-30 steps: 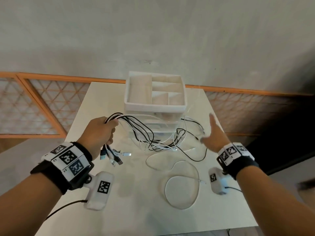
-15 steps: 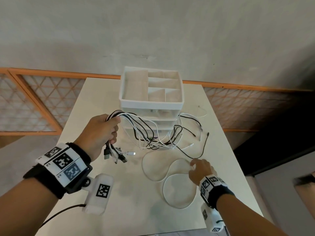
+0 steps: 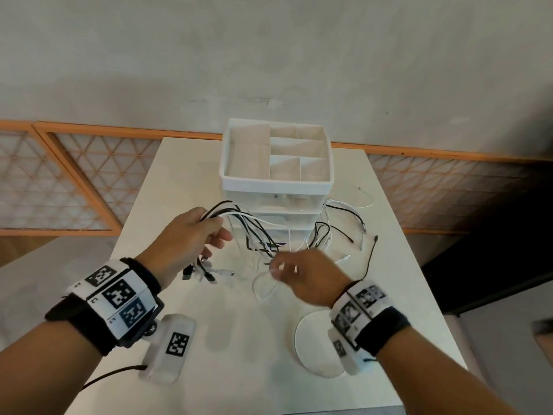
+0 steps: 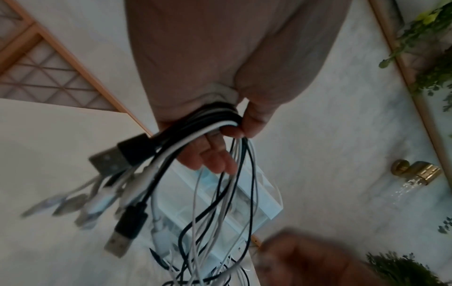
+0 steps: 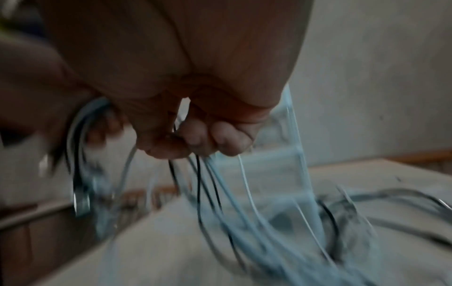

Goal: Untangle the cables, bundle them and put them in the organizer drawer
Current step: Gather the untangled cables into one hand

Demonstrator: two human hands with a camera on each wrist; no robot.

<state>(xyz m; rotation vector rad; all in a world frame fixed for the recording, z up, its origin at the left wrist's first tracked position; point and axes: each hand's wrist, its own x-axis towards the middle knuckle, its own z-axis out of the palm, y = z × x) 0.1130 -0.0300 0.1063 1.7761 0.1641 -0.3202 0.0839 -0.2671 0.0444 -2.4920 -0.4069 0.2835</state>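
Note:
My left hand (image 3: 197,235) grips a bunch of black and white cables (image 3: 248,232) near their plug ends, held above the table; the USB plugs (image 4: 122,238) dangle below my left hand (image 4: 220,135). My right hand (image 3: 296,271) is a little to the right and pinches several thin strands of the same bunch, its fingertips (image 5: 195,139) curled round them. The strands trail down onto the table in front of the white organizer (image 3: 276,181), whose clear drawers (image 3: 284,217) stand stacked under an open divided tray. Motion blur hides the details of the right hand's hold.
Loose cable ends (image 3: 363,232) lie right of the organizer on the white table (image 3: 185,166). A white cable loop (image 3: 311,348) lies near the front right. An orange lattice railing (image 3: 74,181) runs behind the table; its right edge drops off to dark floor.
My right hand came from the raised open pose at the right, dipped to the white loop on the table, then moved left and up to pinch strands near the left hand.

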